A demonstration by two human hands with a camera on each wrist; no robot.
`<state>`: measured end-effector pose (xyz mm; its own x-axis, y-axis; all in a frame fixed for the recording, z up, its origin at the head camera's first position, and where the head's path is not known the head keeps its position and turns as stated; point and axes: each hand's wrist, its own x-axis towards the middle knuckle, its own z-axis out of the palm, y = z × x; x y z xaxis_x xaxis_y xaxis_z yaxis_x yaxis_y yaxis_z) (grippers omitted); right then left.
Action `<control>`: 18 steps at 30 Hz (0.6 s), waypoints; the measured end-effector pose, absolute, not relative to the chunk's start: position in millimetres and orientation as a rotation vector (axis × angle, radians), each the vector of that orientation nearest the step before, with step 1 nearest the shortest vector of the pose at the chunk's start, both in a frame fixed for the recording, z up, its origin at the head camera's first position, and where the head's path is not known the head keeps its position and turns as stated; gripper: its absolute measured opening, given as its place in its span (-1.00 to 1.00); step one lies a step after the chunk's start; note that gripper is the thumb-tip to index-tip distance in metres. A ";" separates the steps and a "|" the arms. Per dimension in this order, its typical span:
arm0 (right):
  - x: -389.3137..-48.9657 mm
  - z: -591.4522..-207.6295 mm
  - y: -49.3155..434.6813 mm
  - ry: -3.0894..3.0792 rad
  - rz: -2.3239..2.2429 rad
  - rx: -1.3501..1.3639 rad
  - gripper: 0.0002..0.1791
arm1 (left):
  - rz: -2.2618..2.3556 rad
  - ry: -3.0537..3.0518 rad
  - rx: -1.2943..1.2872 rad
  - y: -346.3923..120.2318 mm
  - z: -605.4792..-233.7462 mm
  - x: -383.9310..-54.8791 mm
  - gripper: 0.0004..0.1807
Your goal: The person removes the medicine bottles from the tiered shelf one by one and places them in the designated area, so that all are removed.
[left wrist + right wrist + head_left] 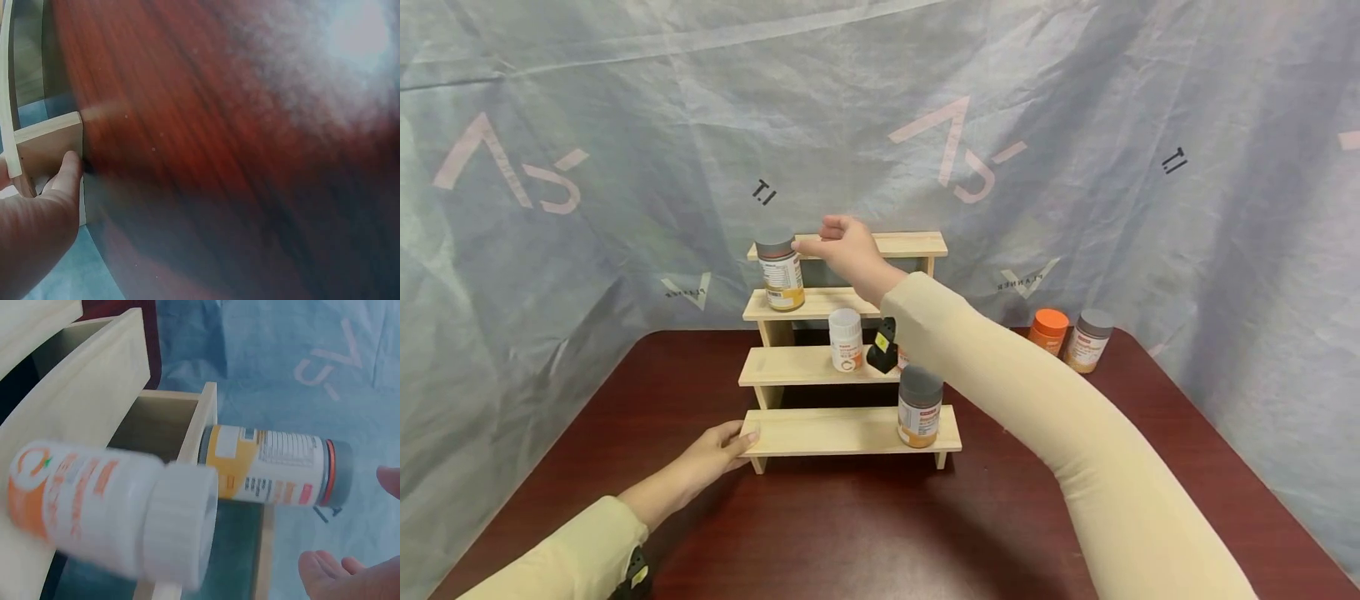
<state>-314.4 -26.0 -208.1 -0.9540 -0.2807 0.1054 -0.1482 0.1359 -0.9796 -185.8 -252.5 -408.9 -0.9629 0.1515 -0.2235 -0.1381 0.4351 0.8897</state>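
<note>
Jar (783, 280) stands upright on the rack (827, 430), just left of the right hand (853, 254).

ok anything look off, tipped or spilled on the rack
Nothing looks tipped or spilled. One mild oddity: the upper jar has its fine-print side facing out, while the bottom jar shows large lettering.

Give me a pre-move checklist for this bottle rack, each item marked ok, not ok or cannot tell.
1. Left hand gripping the rack: ok, at the lowest step's left end.
2. Right hand clear of the upper jar: ok, the right wrist view shows a gap.
3. Upper jar upright: ok.
4. White bottle upright: ok.
5. Container behind the right sleeve standing securely: cannot tell, mostly hidden.
6. Every container racked: not ok, the orange-lidded jar is off it.
</note>
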 end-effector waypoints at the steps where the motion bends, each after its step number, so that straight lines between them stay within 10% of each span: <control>1: -315.2 -208.7 -29.7 2.287 -1.945 -0.426 -0.19 | 1.540 2.418 0.013 -252.5 -409.1 -185.9 -0.31; 18: -325.7 -222.6 -55.0 2.229 -1.905 -0.372 -0.41 | 1.572 2.401 0.012 -242.9 -408.6 -184.1 -0.36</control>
<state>-325.7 -55.0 -222.6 -0.9512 -0.3078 0.0214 -0.0690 0.1447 -0.9871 -184.1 -242.9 -408.6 -0.9631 0.1541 -0.2207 -0.1406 0.4110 0.9007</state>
